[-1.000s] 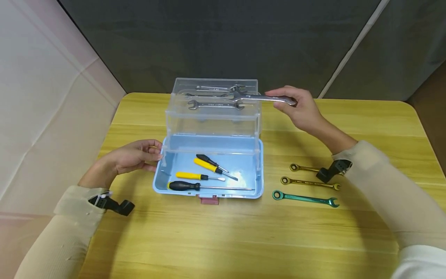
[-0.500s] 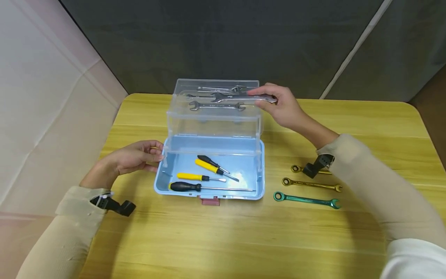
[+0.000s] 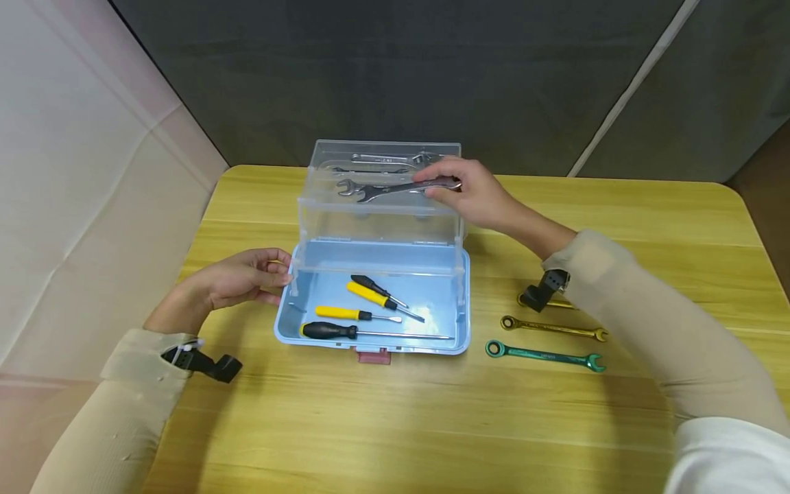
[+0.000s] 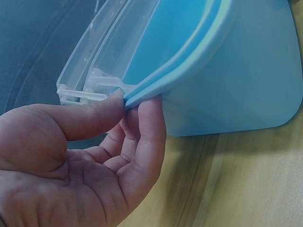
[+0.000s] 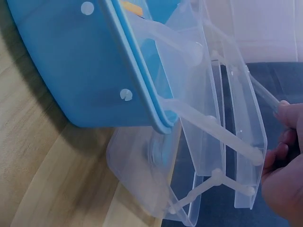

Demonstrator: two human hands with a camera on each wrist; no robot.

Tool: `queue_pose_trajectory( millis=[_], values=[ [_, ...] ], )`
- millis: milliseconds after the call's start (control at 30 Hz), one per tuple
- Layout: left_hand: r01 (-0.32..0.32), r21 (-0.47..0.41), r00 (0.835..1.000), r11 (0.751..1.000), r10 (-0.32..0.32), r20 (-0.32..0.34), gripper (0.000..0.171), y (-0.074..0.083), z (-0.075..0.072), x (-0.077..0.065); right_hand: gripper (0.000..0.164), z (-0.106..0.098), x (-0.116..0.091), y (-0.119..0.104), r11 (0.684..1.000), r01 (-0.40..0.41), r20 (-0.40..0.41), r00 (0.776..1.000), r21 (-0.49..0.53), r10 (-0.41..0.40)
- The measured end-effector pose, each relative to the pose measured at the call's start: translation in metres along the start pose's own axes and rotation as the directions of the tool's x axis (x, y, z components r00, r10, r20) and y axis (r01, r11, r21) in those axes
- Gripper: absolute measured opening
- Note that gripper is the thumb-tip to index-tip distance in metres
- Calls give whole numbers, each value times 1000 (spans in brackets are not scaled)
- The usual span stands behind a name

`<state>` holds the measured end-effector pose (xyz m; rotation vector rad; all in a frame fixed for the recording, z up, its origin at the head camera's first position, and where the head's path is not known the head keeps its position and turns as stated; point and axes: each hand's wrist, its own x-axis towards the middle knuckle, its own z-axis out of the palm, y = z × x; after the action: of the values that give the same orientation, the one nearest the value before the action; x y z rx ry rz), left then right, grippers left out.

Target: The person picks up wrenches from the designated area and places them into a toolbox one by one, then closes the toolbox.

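Observation:
My left hand [image 3: 243,280] pinches the left rim of a light blue toolbox [image 4: 246,75] between thumb and fingers. Clear plastic trays [image 3: 382,223] stand raised on hinged arms behind the blue base. Above the upper tray, my right hand [image 3: 474,192] grips one end of a silver open-ended wrench [image 3: 389,189], whose free end points left. It overlaps another silver wrench [image 3: 347,186] lying in that tray. Farther back in the tray lie a thin dark wrench [image 3: 364,169] and an adjustable wrench [image 3: 422,158]. The right wrist view shows the fingers beside the tray's end.
In the blue base lie several screwdrivers, among them a long black-handled screwdriver [image 3: 327,331] and a yellow-handled screwdriver [image 3: 336,313]. Right of the box, a green wrench [image 3: 543,354] and a gold wrench [image 3: 555,328] rest on the table, with another gold wrench partly behind the right wrist camera.
My right hand has moved left with the silver wrench, from beyond the tray's right end to over the tray, and slightly lower. My left hand keeps hold of the rim.

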<state>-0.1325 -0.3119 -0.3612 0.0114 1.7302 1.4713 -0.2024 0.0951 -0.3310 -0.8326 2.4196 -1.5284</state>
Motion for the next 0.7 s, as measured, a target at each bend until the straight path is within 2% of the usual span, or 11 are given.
queue_pose_trajectory(
  millis=[133, 233, 467, 700],
  values=[
    [6, 2, 1000, 1000, -6, -10, 13, 0, 1, 0, 27, 2, 1, -2, 1000, -26, 33, 999, -12, 26],
    [6, 5, 1000, 1000, -6, -11, 12, 0, 1, 0, 29, 1, 2, -4, 1000, -16, 55, 998, -13, 16],
    [7, 6, 1000, 1000, -7, -10, 13, 1, 1, 0, 47, -6, 1, -4, 1000, 3, 35, 999, -1, -3],
    [-3, -12, 1000, 1000, 3, 10, 12, 0, -1, -1, 43, -17, -6, -3, 999, -36, 39, 999, 16, 35]
  ],
)
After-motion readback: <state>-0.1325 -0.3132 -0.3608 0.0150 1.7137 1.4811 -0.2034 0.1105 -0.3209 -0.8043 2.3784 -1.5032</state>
